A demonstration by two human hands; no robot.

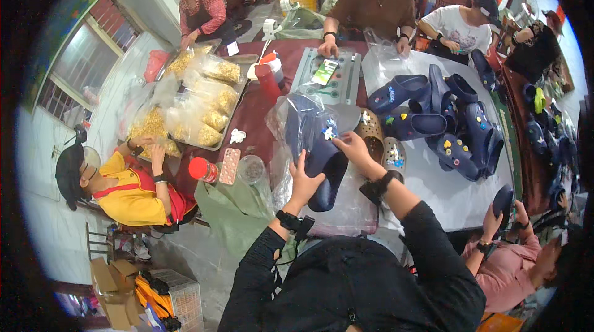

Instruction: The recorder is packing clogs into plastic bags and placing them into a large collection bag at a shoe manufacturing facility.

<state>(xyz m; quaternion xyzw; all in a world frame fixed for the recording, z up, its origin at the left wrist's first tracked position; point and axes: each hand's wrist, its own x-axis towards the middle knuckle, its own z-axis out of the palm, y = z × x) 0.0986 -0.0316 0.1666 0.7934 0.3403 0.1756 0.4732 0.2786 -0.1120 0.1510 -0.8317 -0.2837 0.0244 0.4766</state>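
Observation:
A navy clog (325, 168) with white and blue charms (330, 132) on its toe lies in front of me at the table's near edge. My right hand (357, 151) is closed on its right side, thumb and fingertips beside the charms. My left hand (305, 182) has its fingers spread, with index finger and thumb touching the clog's left side. Another navy shape (300, 123), seemingly a second clog, shows through a clear plastic bag (281, 112) just left of it. Tan clogs with charms (370, 131) stand just right of my right hand.
Several navy clogs (427, 115) are heaped on the table's right. A grey tray (303, 72) lies ahead, near a red bottle (267, 81). Left are bags of yellow pieces (204, 100), a red-lidded jar (203, 170) and a phone (229, 166). Co-workers sit around the table.

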